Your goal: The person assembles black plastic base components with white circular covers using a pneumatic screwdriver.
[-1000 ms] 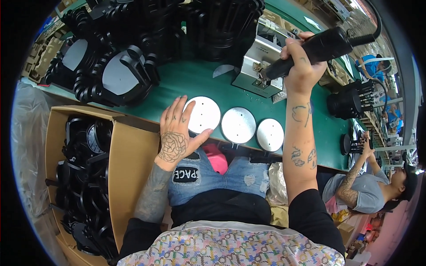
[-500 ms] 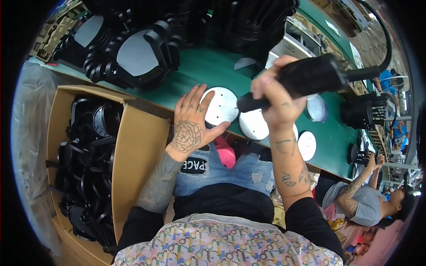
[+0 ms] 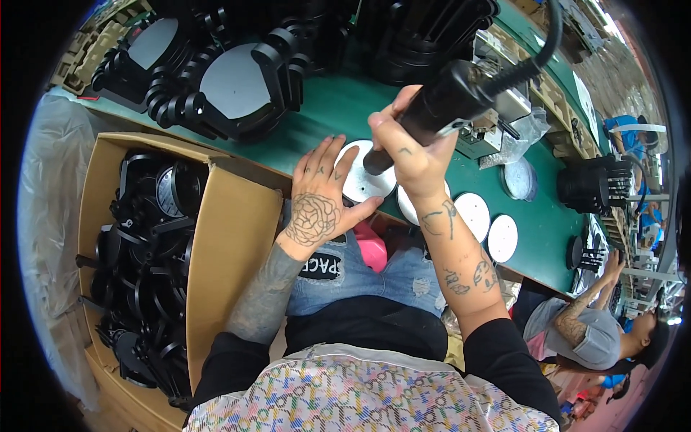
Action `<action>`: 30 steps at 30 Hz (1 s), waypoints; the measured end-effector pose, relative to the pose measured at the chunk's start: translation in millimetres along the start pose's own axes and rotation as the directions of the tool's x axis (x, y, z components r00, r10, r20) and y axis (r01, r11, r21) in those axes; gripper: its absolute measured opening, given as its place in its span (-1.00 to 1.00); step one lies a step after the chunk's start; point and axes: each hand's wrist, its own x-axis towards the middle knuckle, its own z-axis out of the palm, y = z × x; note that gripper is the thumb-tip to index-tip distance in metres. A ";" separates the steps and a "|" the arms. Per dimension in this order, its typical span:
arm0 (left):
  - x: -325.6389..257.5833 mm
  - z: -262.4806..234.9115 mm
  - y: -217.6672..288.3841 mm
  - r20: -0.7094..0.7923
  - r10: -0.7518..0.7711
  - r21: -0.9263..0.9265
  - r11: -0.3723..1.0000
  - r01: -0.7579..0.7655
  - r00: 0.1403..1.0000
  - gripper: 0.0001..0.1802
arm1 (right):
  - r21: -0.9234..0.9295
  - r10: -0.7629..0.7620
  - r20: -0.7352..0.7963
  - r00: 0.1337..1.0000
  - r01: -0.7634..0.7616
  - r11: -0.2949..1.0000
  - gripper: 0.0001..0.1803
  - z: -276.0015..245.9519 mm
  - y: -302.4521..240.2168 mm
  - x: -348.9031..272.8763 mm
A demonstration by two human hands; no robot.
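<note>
Your left hand (image 3: 317, 205) lies flat and open at the centre of the frame, fingers spread, pressing on the near edge of a white round disc (image 3: 366, 176) that rests on the green tabletop (image 3: 324, 108). Your right hand (image 3: 407, 151) is closed in a fist around a black powered screwdriver (image 3: 446, 97), held tilted, its tip down on the same disc and its black cable running off toward the upper right. Just right of that disc, three more white discs (image 3: 475, 212) lie in a row along the tabletop's near edge, and a further one (image 3: 520, 178) sits behind them.

In the upper left of the frame, black round housings (image 3: 234, 83) with grey faces stand on the tabletop. At the left, an open cardboard box (image 3: 230, 230) holds a stack of black parts (image 3: 147, 245).

At the lower right, another person (image 3: 590, 331) in a grey shirt sits at the same tabletop, near a black finned part (image 3: 594, 183).
</note>
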 end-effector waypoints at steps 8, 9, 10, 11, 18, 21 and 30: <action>-4.4 1.9 -6.2 -0.011 0.010 0.022 1.000 -0.010 1.000 -0.13 | 0.147 -0.214 -0.140 0.967 0.234 0.961 -0.66 -27.4 -40.4 11.1; -5.8 1.4 -6.7 -0.021 0.017 0.016 1.000 -0.017 1.000 -0.13 | 0.146 -0.282 -0.202 0.938 0.313 0.938 -0.68 -37.8 -54.1 19.9; -4.8 2.3 -5.6 -0.020 0.026 0.007 1.000 -0.026 0.999 -0.13 | 0.078 -0.330 -0.300 0.895 0.367 0.927 -0.68 -49.5 -66.9 29.3; -4.1 2.8 -4.6 -0.016 0.021 0.008 1.000 -0.021 1.000 -0.12 | -0.017 -0.408 -0.344 0.846 0.429 0.903 -0.71 -64.8 -70.8 40.7; -2.8 6.5 -3.3 -0.013 0.029 0.021 0.999 -0.029 0.999 -0.11 | -0.202 -0.413 -0.403 0.817 0.361 0.911 -0.77 -110.4 -51.8 67.2; -2.6 6.2 -2.9 -0.004 0.028 0.027 0.999 -0.028 1.000 -0.10 | -0.163 -0.330 -0.343 0.879 0.290 0.943 -0.76 -112.1 -57.2 61.8; -0.2 2.4 -2.6 0.021 0.050 0.071 0.996 -0.051 0.999 -0.11 | -0.074 -0.216 -0.388 0.896 0.203 0.976 -0.62 -147.3 -71.7 -51.3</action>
